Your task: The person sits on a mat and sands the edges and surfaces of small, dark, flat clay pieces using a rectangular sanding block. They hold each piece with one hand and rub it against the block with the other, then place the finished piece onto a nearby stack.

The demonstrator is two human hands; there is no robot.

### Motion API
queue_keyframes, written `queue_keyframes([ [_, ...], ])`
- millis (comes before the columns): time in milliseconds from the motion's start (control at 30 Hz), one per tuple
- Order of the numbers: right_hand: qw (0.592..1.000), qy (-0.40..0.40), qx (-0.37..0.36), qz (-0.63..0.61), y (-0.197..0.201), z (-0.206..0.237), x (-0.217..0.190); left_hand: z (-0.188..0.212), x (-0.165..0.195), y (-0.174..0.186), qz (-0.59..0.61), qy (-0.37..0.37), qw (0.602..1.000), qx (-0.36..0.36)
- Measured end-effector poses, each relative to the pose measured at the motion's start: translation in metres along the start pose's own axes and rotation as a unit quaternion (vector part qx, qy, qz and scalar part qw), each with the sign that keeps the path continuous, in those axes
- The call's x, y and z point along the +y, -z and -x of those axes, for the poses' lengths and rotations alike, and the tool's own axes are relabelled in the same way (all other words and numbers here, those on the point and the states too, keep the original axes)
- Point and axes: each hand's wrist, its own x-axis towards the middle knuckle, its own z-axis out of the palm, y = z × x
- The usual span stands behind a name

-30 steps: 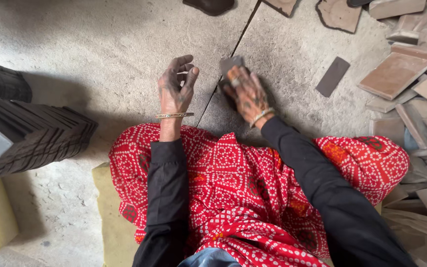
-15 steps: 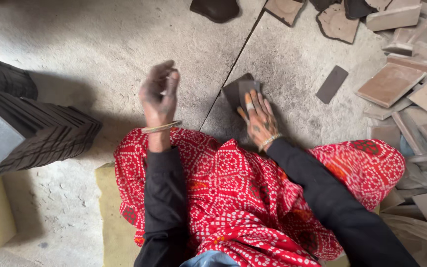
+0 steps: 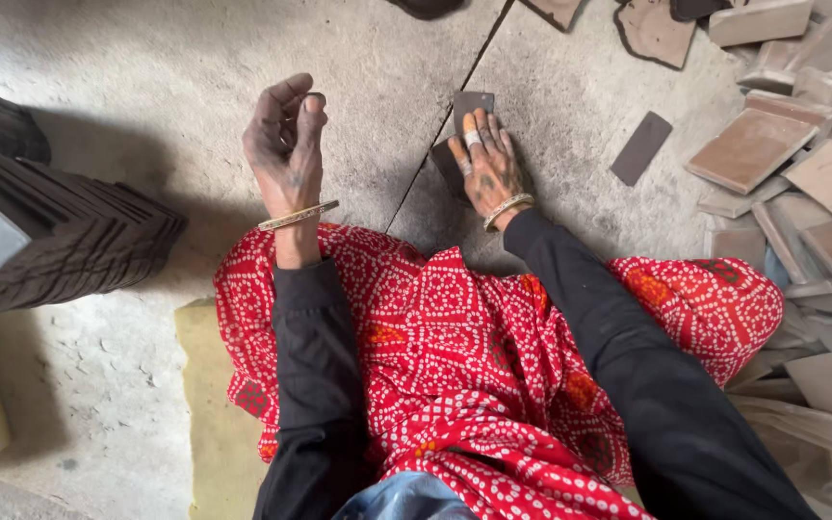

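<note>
- The concrete floor point(image 3: 146, 404) ran under everything, split by a dark joint passing between the two hands.
- A red dotted cloth point(image 3: 455, 366) covered the lap, and black sleeves reached forward out of it.
- A leaning stack of dark tiles point(image 3: 60, 250) stood well to the left; a loose heap of brown tiles point(image 3: 801, 183) lay to the right.
- The left hand point(image 3: 286, 144) hung raised above the floor, fingers loosely curled toward the thumb and holding nothing that showed (half a second before it had been blurred in mid-swing, so it had since come to rest).
- The right hand point(image 3: 488, 164) lay flat, fingers together, pressing a small dark tile point(image 3: 472, 104) onto the floor just right of the joint; it had slid a little since a second earlier, so the piece appeared to be rubbed against the concrete.
- One more dark tile piece point(image 3: 640, 147) lay alone, near that hand.
</note>
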Motion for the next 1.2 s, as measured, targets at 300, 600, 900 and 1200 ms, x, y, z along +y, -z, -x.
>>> queue_keyframes([
  [300, 0.997, 0.043, 0.024, -0.059, -0.005, 0.024, -0.006, -0.006, -0.012, -0.004, -0.020, 0.001, 1.000, -0.011],
  [600, 0.937, 0.156, -0.179, 0.257, -0.014, 0.036, -0.011, -0.005, -0.027, -0.006, -0.039, 0.016, 0.999, -0.023],
  [900, 0.932, 0.278, -0.085, -0.219, 0.037, 0.100, 0.010, 0.009, -0.057, -0.040, -0.504, -0.034, 0.812, -0.293],
  [1200, 0.959, -0.126, 0.032, -0.250, 0.129, 0.129, 0.010, 0.036, -0.084, -0.152, -0.589, -0.189, 0.593, -0.515],
])
